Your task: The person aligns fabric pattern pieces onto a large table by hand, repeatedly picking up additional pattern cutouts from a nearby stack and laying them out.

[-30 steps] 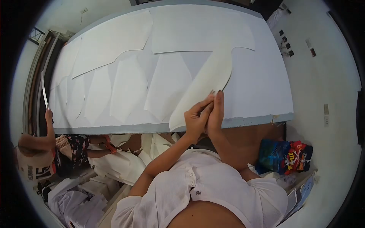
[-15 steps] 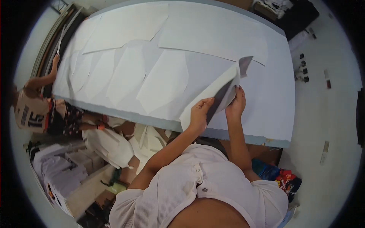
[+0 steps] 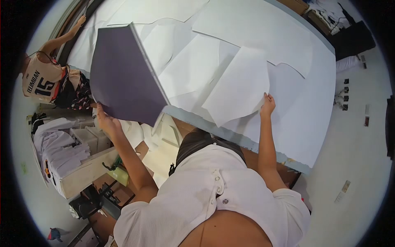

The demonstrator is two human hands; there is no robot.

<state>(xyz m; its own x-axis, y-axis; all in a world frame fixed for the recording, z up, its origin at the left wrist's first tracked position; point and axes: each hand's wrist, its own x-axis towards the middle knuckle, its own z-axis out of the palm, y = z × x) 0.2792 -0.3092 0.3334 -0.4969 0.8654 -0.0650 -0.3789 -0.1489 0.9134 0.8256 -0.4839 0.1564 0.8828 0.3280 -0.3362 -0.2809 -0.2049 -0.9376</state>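
My left hand (image 3: 108, 119) grips the lower left corner of a sheet (image 3: 123, 78) with a dark purple-grey face, held up left of the table's near edge. In my right hand (image 3: 268, 103), fingers closed, is the right edge of a white curved-sided piece (image 3: 242, 84). That piece hangs over the near part of the white-covered table (image 3: 296, 113). Further white cut pieces (image 3: 195, 59) lie flat on the table, between the two held ones and behind them.
At the left a co-worker (image 3: 43, 80) in a numbered vest reaches along the table's end. White material (image 3: 164, 140) is piled on the floor below. A bin (image 3: 88, 164) with white cloth stands at the lower left. A black object (image 3: 354, 39) is at the upper right.
My hands have moved far apart, the left one going left with the dark-faced sheet, the right holding a white piece. The view has turned left, and the co-worker appears higher in it.
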